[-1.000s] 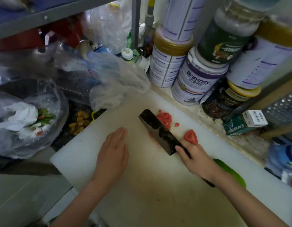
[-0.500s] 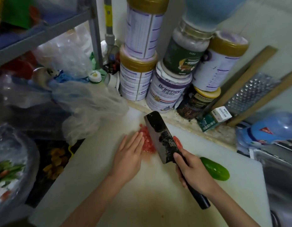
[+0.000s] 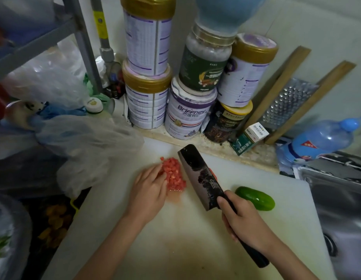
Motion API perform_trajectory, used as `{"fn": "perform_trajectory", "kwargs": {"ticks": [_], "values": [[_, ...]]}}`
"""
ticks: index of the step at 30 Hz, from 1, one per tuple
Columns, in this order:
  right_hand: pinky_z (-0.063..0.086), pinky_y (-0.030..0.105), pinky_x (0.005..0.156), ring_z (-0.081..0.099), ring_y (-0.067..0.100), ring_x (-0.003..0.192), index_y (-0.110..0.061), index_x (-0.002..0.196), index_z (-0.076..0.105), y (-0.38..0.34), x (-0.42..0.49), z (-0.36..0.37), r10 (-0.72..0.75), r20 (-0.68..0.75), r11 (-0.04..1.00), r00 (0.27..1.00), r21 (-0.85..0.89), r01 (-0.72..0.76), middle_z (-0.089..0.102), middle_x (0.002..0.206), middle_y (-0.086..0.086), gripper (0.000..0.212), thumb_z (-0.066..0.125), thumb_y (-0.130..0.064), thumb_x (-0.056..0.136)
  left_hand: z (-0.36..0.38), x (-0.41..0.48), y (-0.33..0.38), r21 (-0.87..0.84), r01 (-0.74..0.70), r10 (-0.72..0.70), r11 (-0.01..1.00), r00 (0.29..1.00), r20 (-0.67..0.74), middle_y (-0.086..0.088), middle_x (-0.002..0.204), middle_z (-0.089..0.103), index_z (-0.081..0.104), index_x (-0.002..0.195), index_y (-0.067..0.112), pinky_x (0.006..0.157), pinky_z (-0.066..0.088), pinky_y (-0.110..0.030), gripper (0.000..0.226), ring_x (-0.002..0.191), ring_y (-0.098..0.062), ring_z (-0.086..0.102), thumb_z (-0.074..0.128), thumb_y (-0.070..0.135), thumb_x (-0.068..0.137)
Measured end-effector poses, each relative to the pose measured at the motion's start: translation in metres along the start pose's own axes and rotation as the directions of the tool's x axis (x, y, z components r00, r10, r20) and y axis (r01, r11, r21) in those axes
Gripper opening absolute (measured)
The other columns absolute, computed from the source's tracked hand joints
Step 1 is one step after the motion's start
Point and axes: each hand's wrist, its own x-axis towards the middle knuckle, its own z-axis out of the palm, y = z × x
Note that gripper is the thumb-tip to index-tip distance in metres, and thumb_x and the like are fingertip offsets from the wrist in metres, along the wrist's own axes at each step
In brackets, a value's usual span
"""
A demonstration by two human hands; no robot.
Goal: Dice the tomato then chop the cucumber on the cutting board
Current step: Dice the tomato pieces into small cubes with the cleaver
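Head view: your left hand [image 3: 149, 190], fingers straight, rests against the diced tomato [image 3: 173, 175] on the cutting board [image 3: 195, 249].
Your right hand [image 3: 243, 222] grips the knife [image 3: 202, 174] just right of it; the cucumber [image 3: 255, 198] lies farther right.

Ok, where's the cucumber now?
Head view: the green cucumber lies on the white cutting board, right side, just beyond the right hand gripping the black cleaver.

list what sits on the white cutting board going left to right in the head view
left hand → pile of diced red tomato → dark-bladed cleaver → whole green cucumber
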Motion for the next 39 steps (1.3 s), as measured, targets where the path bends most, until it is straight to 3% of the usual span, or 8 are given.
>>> {"fn": "perform_trajectory", "kwargs": {"ticks": [5,11,16,18,24,28,32,39], "values": [[0.039,0.027,0.043,0.042,0.017,0.033,-0.012,0.081,0.046,0.014,-0.013,-0.015,0.044,-0.039,0.998,0.998,0.042,-0.042,0.047,0.044,0.006,0.025,0.042,-0.026,0.101,-0.002,0.016,0.015,-0.046,0.013,-0.017,0.999,0.996,-0.091,-0.019,0.132,0.058,0.063,0.123,0.000,0.103,0.038,-0.038,0.047,0.117,-0.033,0.057,0.039,0.026,0.092],[0.039,0.029,0.044,0.042,0.019,0.033,-0.009,0.084,0.048,0.035,-0.022,-0.033,0.136,-0.119,0.984,0.984,0.129,-0.120,0.047,0.044,0.007,0.023,0.042,-0.024,0.101,0.015,0.038,0.057,-0.035,-0.092,0.092,0.995,0.996,0.019,-0.005,0.106,0.067,0.070,0.107,0.009,0.082,0.053,-0.036,0.038,0.095,-0.027,0.064,0.043,0.024,0.085],[0.040,0.029,0.042,0.042,0.017,0.032,-0.015,0.080,0.048,0.049,-0.019,-0.045,0.153,-0.121,0.975,0.981,0.182,-0.129,0.047,0.045,0.008,0.023,0.042,-0.024,0.101,0.036,0.058,0.080,0.111,-0.101,0.086,0.989,0.988,0.129,-0.013,0.109,0.066,0.068,0.110,0.005,0.076,0.053,-0.044,0.046,0.096,-0.034,0.064,0.078,0.032,0.073],[0.042,0.027,0.042,0.043,0.016,0.033,-0.016,0.082,0.049,0.056,-0.016,-0.049,0.150,-0.107,0.974,0.983,0.189,-0.128,0.047,0.045,0.007,0.022,0.042,-0.025,0.101,0.043,0.061,0.086,0.145,-0.109,0.086,0.983,0.984,0.155,-0.011,0.110,0.066,0.067,0.112,0.006,0.080,0.051,-0.042,0.055,0.098,-0.032,0.063,0.080,0.041,0.072],[0.041,0.024,0.042,0.042,0.012,0.032,-0.020,0.079,0.047,0.075,-0.013,-0.065,0.109,-0.049,0.976,0.993,0.195,-0.097,0.045,0.041,0.000,0.022,0.043,-0.026,0.100,0.055,0.063,0.099,0.063,0.064,-0.076,0.996,0.977,0.201,-0.003,0.136,0.052,0.047,0.140,0.016,0.106,0.028,-0.031,0.071,0.125,-0.021,0.045,0.066,0.055,0.083],[0.036,0.033,0.042,0.041,0.013,0.037,-0.027,0.078,0.046,0.089,-0.011,-0.070,0.051,-0.028,0.985,0.998,0.164,-0.046,0.044,0.044,-0.001,0.020,0.046,-0.029,0.098,0.056,0.063,0.101,-0.038,0.125,-0.115,0.991,0.973,0.201,-0.005,0.129,0.057,0.051,0.137,0.014,0.102,0.034,-0.033,0.065,0.117,-0.022,0.050,0.072,0.044,0.083],[0.035,0.030,0.044,0.047,0.015,0.042,-0.030,0.079,0.045,0.102,-0.010,-0.069,0.011,-0.009,0.992,1.000,0.125,-0.010,0.048,0.048,-0.005,0.019,0.046,-0.032,0.097,0.058,0.060,0.108,-0.071,0.166,-0.152,0.983,0.972,0.177,0.000,0.120,0.056,0.056,0.129,0.016,0.091,0.048,-0.038,0.056,0.105,-0.020,0.056,0.073,0.040,0.082],[0.036,0.028,0.043,0.046,0.012,0.041,-0.033,0.084,0.043,0.113,-0.011,-0.074,-0.042,0.019,0.992,0.999,0.118,0.039,0.050,0.050,-0.009,0.014,0.045,-0.032,0.098,0.067,0.038,0.125,-0.093,0.278,-0.274,0.956,0.961,0.047,0.001,0.111,0.055,0.054,0.116,0.017,0.075,0.047,-0.030,0.043,0.099,-0.019,0.056,0.074,0.030,0.081]]}}
